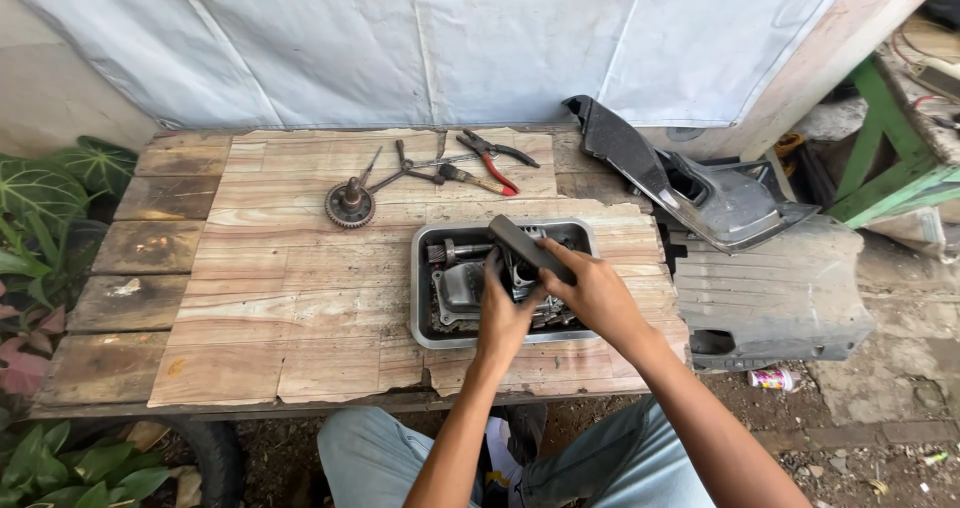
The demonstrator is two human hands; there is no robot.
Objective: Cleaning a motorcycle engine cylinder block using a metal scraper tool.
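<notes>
Nearest, two bare forearms above knees in light blue trousers (380, 453). Left hand (503, 313): inside the metal tray (425, 288), fingers (492, 266) clenched around a dark engine part (522, 273) among greasy grey castings. Right hand (592, 290): over the tray's right half, fingers (553, 258) grasping the lower end of a long dark flat bar (525, 245), which slants up and left across the tray. Tray: rectangular, shallow, resting on the pale plank tabletop (290, 298) right of centre, near the front edge. Further back on the tabletop: a round toothed gear with shaft (350, 205), standing on its face; just beside it, thin rods and small hand tools; red-handled pliers (495, 158) near the far edge. Right of the tabletop: black plastic body panels (730, 228), one propped on another. Left margin: green leafy plants (40, 198). Behind: a white sheet (420, 38) hung as a backdrop.
</notes>
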